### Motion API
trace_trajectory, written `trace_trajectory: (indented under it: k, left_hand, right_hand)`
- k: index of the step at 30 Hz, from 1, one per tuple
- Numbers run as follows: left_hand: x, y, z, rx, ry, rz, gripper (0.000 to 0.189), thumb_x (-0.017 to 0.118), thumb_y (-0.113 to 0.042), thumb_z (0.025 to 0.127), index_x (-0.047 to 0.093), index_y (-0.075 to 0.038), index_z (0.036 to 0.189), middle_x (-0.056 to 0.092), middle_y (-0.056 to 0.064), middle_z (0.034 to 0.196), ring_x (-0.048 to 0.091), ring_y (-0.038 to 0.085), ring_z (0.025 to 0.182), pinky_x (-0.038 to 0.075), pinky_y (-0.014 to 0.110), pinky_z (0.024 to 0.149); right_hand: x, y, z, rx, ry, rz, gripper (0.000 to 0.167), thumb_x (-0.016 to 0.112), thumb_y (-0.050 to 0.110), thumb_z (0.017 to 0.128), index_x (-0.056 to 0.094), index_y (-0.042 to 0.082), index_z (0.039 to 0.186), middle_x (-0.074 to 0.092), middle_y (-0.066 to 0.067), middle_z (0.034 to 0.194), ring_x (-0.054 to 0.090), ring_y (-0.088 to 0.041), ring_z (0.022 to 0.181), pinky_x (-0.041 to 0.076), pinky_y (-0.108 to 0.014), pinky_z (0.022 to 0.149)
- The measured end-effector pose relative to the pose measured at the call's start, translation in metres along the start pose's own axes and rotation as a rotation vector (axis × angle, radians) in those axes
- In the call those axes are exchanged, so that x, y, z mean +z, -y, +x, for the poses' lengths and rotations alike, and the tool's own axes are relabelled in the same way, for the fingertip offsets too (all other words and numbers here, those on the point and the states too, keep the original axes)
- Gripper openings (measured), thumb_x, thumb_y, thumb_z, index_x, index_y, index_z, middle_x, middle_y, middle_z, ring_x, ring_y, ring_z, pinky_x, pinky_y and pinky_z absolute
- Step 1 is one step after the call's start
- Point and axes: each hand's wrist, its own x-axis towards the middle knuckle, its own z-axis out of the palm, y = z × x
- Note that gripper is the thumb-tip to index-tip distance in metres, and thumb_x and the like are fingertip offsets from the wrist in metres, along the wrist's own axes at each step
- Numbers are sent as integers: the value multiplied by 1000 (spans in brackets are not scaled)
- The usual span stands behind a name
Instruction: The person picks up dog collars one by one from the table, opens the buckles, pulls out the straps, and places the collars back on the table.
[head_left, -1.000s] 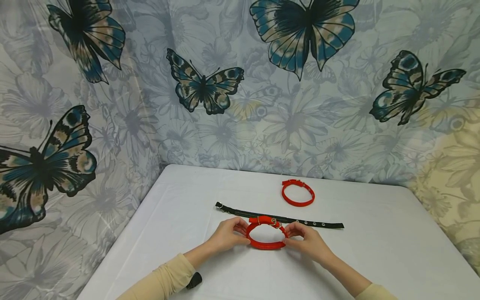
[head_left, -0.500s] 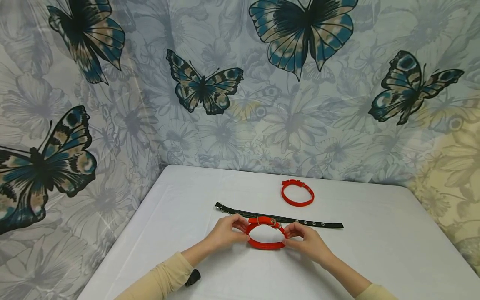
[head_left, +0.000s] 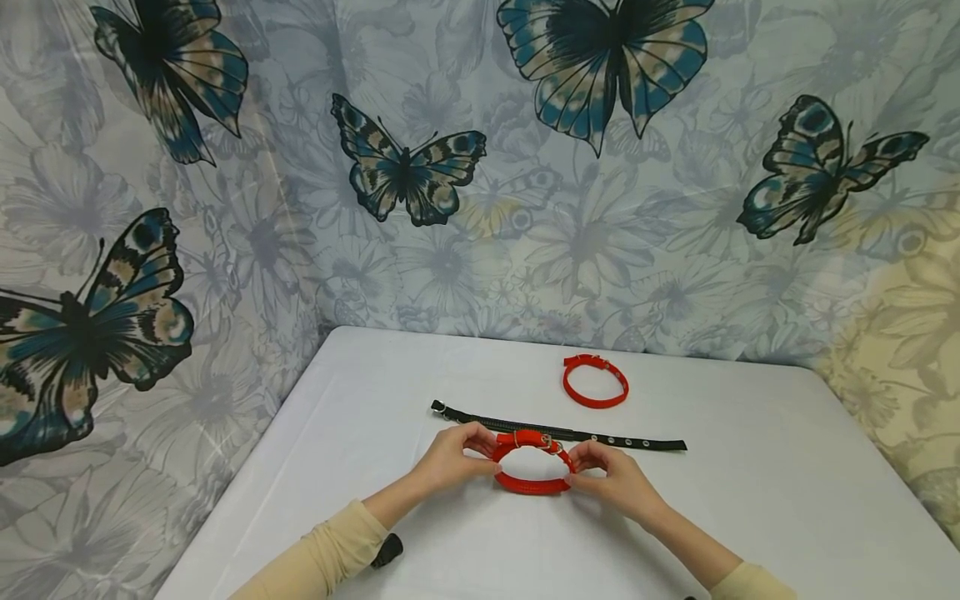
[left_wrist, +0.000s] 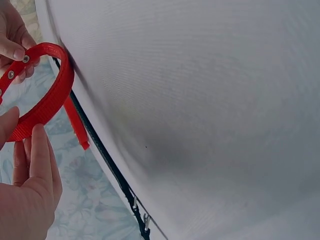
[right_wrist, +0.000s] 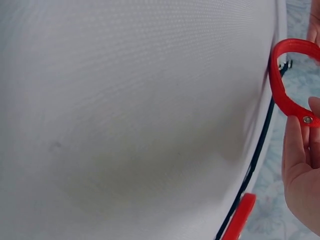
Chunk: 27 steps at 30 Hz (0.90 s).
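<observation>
A red buckled collar (head_left: 533, 486), closed into a loop with metal eyelets and a buckle on its far side, is held between both hands over the table. My left hand (head_left: 456, 457) pinches its left side between thumb and fingers. On the opposite side my right hand (head_left: 611, 479) pinches it the same way. In the left wrist view the collar (left_wrist: 52, 100) shows its ribbed band and eyelets. The right wrist view has the collar (right_wrist: 278, 90) at its right edge, with one eyelet beside the right hand (right_wrist: 302, 170).
Just beyond the hands a black collar (head_left: 615, 442) lies stretched out straight, buckle end to the left. Farther back rests a second red collar (head_left: 596, 403), looped. A small black object (head_left: 388, 550) sits by the left sleeve. Butterfly-patterned fabric (head_left: 450, 283) hangs behind the white table (head_left: 750, 500).
Both hands keep hold of the red collar, almost still. The left hand has edged up slightly. The rest of the scene shifts only a few pixels with the head camera.
</observation>
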Motion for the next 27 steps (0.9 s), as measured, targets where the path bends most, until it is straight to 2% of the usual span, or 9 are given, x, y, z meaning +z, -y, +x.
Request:
trace_trajectory:
  k: [7,15,19,27]
  left_hand:
    - [0,-2,-1,19,-5,-20,27,82,-9,77,68,-9,99,69,-3,94,66,13,87,50,25,79]
    - [3,-1,-1,21,-20,-14,26,79,0,77,67,-2,99,69,7,95,66,28,88,51,28,78]
    - [2,-2,-3,23,-20,-14,26,80,-1,77,67,-4,99,69,4,95,66,23,87,51,30,78]
    - [1,-4,-3,24,-7,-12,27,82,-13,77,68,-10,100,69,-4,91,65,12,86,51,27,80]
  right_hand:
    - [-1,4,1,-21,-20,-10,24,79,19,82,66,14,102,67,1,93,62,-16,93,50,-31,81]
    - [-3,15,1,-26,-38,22,24,79,27,83,67,15,100,67,3,88,62,-16,91,49,-34,82]
    - [-4,16,1,-19,-34,32,25,79,28,82,67,15,99,68,3,87,62,-16,91,50,-31,80]
    - [-4,16,0,-28,-30,38,24,80,28,82,67,16,98,67,2,87,62,-17,91,51,-30,78]
